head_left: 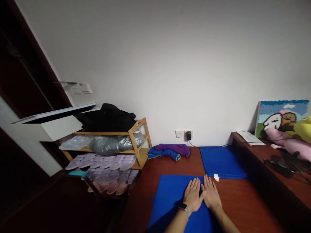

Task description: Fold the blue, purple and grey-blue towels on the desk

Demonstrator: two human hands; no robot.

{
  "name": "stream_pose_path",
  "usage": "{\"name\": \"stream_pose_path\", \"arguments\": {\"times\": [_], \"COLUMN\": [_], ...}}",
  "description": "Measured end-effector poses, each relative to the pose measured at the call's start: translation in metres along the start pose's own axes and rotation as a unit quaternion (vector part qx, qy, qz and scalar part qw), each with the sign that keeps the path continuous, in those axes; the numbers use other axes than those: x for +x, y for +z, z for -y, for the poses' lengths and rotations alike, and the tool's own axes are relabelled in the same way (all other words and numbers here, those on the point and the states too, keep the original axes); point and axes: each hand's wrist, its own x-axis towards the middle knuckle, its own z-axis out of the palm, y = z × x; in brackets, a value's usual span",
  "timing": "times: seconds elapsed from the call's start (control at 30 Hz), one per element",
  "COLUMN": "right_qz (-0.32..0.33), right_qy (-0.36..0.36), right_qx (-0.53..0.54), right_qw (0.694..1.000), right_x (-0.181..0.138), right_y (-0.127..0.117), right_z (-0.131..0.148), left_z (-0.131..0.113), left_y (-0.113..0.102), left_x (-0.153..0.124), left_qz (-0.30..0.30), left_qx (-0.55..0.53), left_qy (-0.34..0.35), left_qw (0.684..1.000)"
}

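Observation:
A blue cloth (170,197) lies spread flat on the reddish-brown surface (238,200) in front of me. My left hand (193,195), with a watch on its wrist, rests flat on the cloth with fingers stretched out. My right hand (211,193) lies flat beside it on the cloth's right part, fingers also extended. The two hands touch side by side. Neither holds anything.
A folded blue cloth (222,161) with a white tag lies behind, near the wall. A purple and blue cloth pile (171,150) sits left of it. A wooden rack (136,142) with slippers stands at left. A raised ledge (272,161) with plush toys runs along the right.

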Motion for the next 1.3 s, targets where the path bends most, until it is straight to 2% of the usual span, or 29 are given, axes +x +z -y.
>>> {"name": "stream_pose_path", "arguments": {"times": [0.1,0.3,0.4,0.47,0.53,0.6,0.7,0.83,0.9,0.97,1.03,1.1,1.3], "right_qz": [-0.004,-0.004,-0.006,-0.003,0.002,0.000,-0.005,0.000,0.001,0.000,0.000,0.002,-0.005], "right_qy": [0.023,0.034,0.035,0.036,0.037,0.037,0.036,0.032,0.009,-0.015,-0.009,0.014,0.036], "right_qx": [-0.003,0.012,0.006,-0.004,-0.009,-0.006,0.001,-0.012,-0.016,-0.018,-0.019,-0.022,-0.005], "right_qw": [1.000,0.999,0.999,0.999,0.999,0.999,0.999,0.999,1.000,1.000,1.000,1.000,0.999], "right_x": [0.001,0.001,0.001,0.000,0.001,0.001,0.001,0.000,-0.001,-0.001,0.000,0.001,0.001], "right_y": [0.001,0.001,0.001,0.000,-0.001,-0.003,-0.003,-0.002,-0.001,0.001,0.002,0.002,-0.001], "right_z": [0.002,0.004,0.004,0.004,0.005,0.007,0.008,0.005,0.002,-0.001,-0.001,0.000,0.005], "left_z": [0.037,0.129,0.157,0.166,0.166,0.155,0.117,0.039,0.008,-0.006,-0.001,0.020,0.110], "left_y": [-0.016,-0.072,-0.086,-0.091,-0.094,-0.097,-0.089,-0.045,-0.020,-0.001,0.004,-0.005,-0.061], "left_x": [-0.014,-0.046,-0.058,-0.061,-0.061,-0.057,-0.046,-0.025,-0.015,-0.009,-0.009,-0.015,-0.048], "left_qz": [-0.002,0.008,-0.001,-0.004,-0.004,-0.017,-0.053,-0.036,-0.025,-0.015,-0.011,-0.012,-0.007], "left_qx": [0.041,0.108,0.117,0.116,0.115,0.116,0.104,0.046,0.026,0.019,0.021,0.032,0.094], "left_qy": [-0.021,-0.152,-0.189,-0.200,-0.203,-0.203,-0.159,-0.008,0.019,0.017,0.008,-0.007,-0.142], "left_qw": [0.999,0.982,0.975,0.973,0.972,0.972,0.980,0.998,0.999,1.000,1.000,0.999,0.985]}}
